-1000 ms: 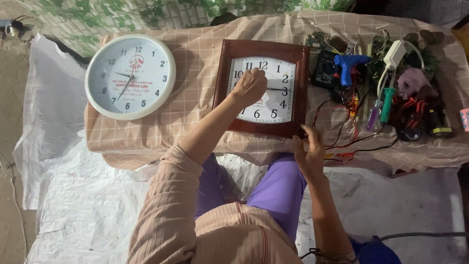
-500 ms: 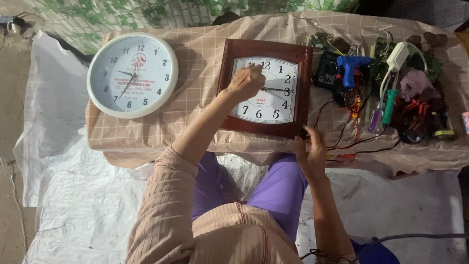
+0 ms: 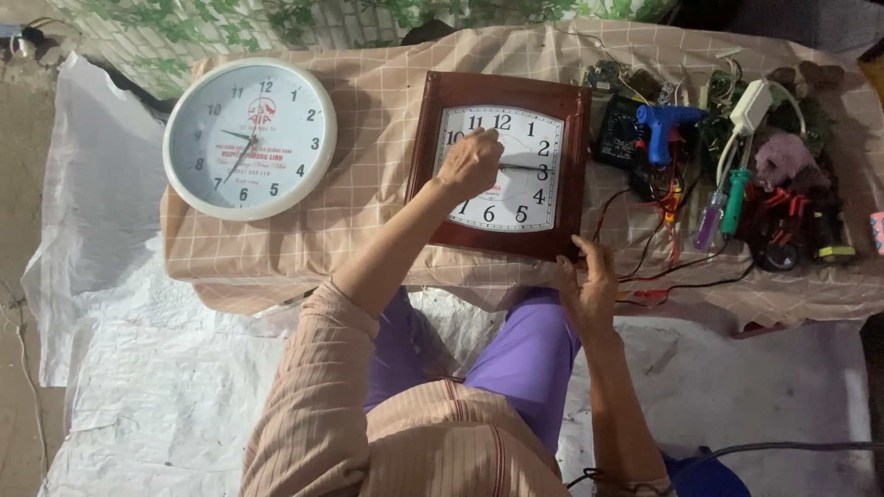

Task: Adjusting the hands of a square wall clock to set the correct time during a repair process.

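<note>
Right now the square wood-framed wall clock (image 3: pixel 497 166) lies face up on the cloth-covered table (image 3: pixel 368 230), between a round white clock (image 3: pixel 249 138) and a clutter of tools — a blue glue gun (image 3: pixel 665 124) among them. The left hand (image 3: pixel 470 164) rests on the dial with fingers loosely curled, holding nothing; the right hand (image 3: pixel 587 281) lies open against the frame's lower right corner. The frame looks stiff and fairly light, the hands on the dial thin and easily bent — best gripped by the frame's edges.
</note>
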